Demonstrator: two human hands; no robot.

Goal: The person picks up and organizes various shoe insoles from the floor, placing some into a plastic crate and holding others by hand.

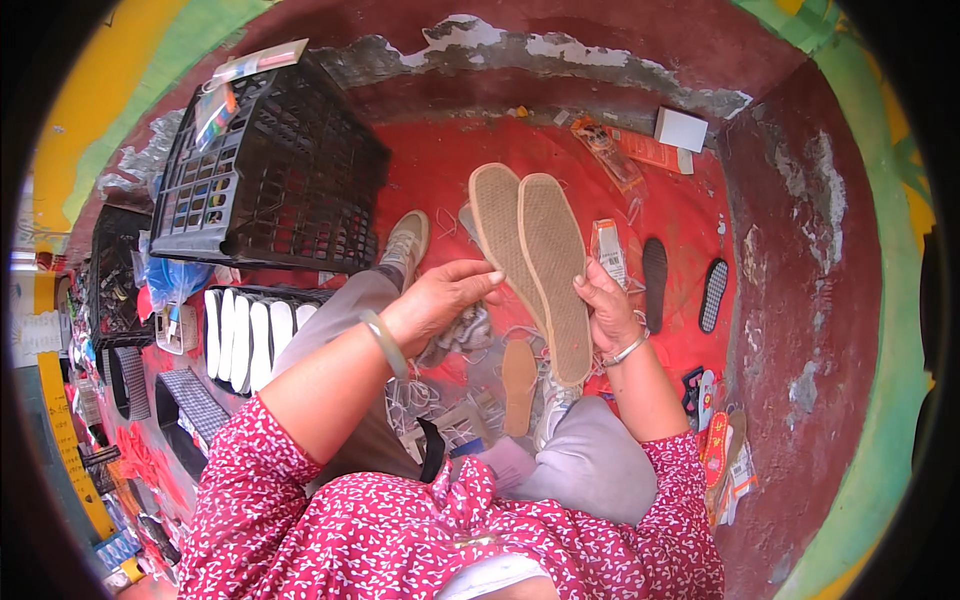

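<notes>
A pair of beige, textured shoe insoles stands raised over my lap, side by side with the right one overlapping the left. My left hand (445,300) pinches the outer edge of the left insole (497,215), thumb on the near face and fingers partly hidden. At the opposite edge, my right hand (605,312) grips the right insole (556,270), its thumb near the side and the other fingers mostly behind. A single tan insole (519,385) lies below them, between my legs. Dark insoles, one plain (654,283) and one checked (713,294), rest to the right.
A black plastic crate (300,180) stands at the far left, with packets on top. Nearer, white-soled items (245,335) fill a dark tray. Red sheeting (440,150) covers the floor, with a white box (680,130) by the far wall. A maroon wall (800,300) bounds the right.
</notes>
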